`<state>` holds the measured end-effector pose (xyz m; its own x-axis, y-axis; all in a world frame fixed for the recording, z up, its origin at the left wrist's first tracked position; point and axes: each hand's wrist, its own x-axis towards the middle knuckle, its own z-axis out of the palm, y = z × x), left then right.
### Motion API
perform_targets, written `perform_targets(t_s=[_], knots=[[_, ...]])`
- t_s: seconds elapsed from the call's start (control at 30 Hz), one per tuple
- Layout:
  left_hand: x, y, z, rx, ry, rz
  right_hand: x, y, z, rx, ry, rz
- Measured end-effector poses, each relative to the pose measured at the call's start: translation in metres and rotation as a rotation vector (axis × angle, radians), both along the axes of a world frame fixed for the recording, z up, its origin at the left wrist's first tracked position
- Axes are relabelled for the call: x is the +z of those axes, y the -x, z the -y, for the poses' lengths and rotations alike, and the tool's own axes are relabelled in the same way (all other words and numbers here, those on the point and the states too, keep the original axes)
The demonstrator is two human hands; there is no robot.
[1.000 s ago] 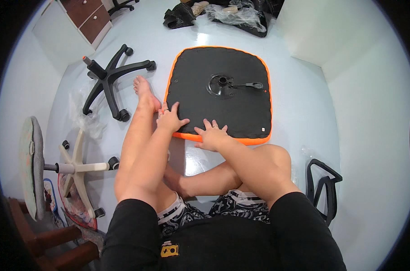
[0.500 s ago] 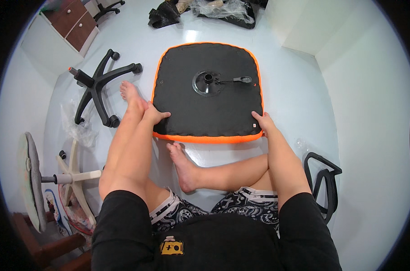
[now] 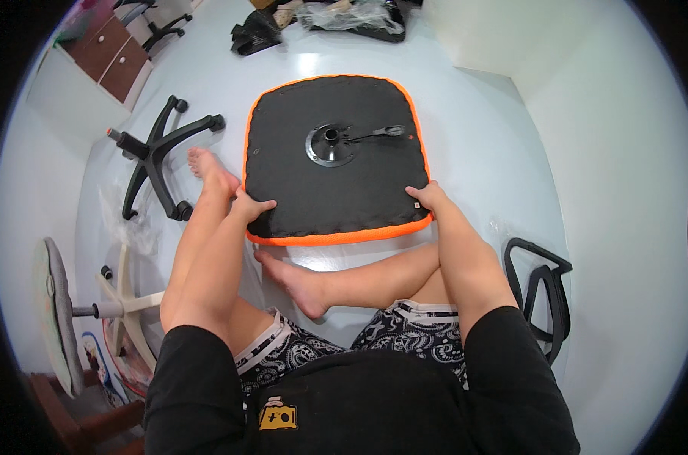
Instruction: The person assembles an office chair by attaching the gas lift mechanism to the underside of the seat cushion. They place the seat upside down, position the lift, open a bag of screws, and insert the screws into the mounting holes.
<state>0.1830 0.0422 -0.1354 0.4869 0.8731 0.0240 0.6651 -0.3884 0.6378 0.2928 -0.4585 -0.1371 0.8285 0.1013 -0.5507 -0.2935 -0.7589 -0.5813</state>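
In front of me is a chair seat [image 3: 298, 186], its black underside facing up and an orange mesh edge showing all round. A round black mounting plate [image 3: 331, 155] with a central socket sits on it, and a lever [image 3: 386, 131] runs from the plate to the right. My left hand [image 3: 251, 205] grips the near left edge, thumb on the black underside. At the near right edge, my right hand [image 3: 427, 196] holds the seat the same way. The fingers of both hands are partly hidden under the rim.
A black five-legged chair base [image 3: 156, 152] with casters lies at the left. Nearer stands a small stool with a grey cushion [image 3: 59, 318] and cream base [image 3: 124, 305]. Black armrests [image 3: 537, 303] lean near the right wall. Plastic-wrapped items [image 3: 351, 19] lie at the back, with a drawer cabinet [image 3: 109, 61] far left.
The seat has turned slightly counterclockwise with both hands still on its edges. The whole view has shifted a little, and my bent leg's foot has moved left.
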Motion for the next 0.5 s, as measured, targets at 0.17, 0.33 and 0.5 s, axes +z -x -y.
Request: perform_targets(t_s=[0.17, 0.33, 0.5], knots=[[-0.033, 0.055, 0.026, -0.701, 0.027, -0.488, 0.027, -0.007, 0.016, 0.24, 0.183, -0.048], [-0.018, 0.064, -0.07, -0.576, -0.099, -0.253, 0.125, -0.01, 0.084, 0.067, -0.015, 0.024], [0.032, 0.087, -0.062, -0.337, -0.205, -0.378, 0.1, 0.102, 0.2, 0.287, 0.235, 0.161]])
